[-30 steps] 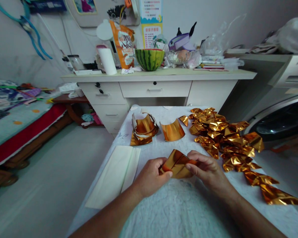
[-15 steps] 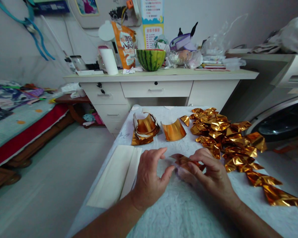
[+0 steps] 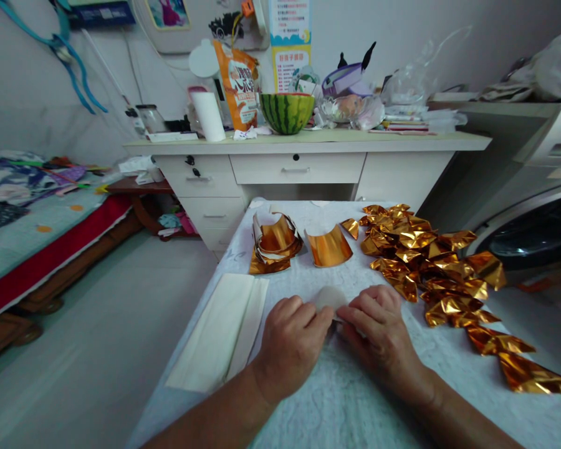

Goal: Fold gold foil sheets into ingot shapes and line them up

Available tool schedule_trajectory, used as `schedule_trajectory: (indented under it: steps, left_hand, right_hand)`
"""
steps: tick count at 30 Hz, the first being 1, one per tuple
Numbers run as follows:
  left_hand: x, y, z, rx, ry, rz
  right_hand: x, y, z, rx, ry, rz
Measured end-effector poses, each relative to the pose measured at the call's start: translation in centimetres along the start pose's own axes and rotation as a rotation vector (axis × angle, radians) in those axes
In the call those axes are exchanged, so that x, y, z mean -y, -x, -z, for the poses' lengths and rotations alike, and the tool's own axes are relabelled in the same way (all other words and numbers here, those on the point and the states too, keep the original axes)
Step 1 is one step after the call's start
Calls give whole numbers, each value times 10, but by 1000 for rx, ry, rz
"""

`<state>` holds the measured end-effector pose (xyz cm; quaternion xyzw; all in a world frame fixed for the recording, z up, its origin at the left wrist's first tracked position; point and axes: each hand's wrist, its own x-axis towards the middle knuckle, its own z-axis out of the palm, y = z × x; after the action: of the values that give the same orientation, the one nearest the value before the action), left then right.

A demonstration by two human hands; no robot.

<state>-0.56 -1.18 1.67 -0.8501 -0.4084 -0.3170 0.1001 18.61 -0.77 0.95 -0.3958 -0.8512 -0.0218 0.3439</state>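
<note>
Between my two hands is a small sheet of foil paper [image 3: 330, 298], its pale side showing above my fingers. My left hand [image 3: 290, 343] pinches its near left edge with thumb and bent fingers. On the other side, my right hand [image 3: 382, 333] grips it, fingertips almost meeting those of the left. My fingers hide most of the sheet. Beyond them lie a curved gold foil sheet [image 3: 330, 247] and a curled stack of gold foil sheets [image 3: 277, 240]. A heap of folded gold foil pieces [image 3: 414, 237] spreads along the right side.
Folded white paper [image 3: 215, 333] lies left of my hands on the cloth-covered table [image 3: 355, 405]. A white desk [image 3: 303, 149] stands behind, bearing a watermelon half [image 3: 287, 113] and an orange bag [image 3: 240, 87]. At right is a washing machine [image 3: 509, 156]; at left, a bed [image 3: 51, 218].
The sheet has turned from its gold side to its pale side. My left hand has closed from an open pose onto it, and my right hand has shifted slightly left.
</note>
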Motion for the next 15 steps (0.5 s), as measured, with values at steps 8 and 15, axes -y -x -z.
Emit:
schedule_trajectory:
  steps: [8,15]
  left_hand:
    - [8,7,-6,40,34,50]
    - [15,4,-8,-3,373,267]
  right_hand:
    - [-9,5,0,82,-215,-142]
    - [-30,7,3,72,-244,-189]
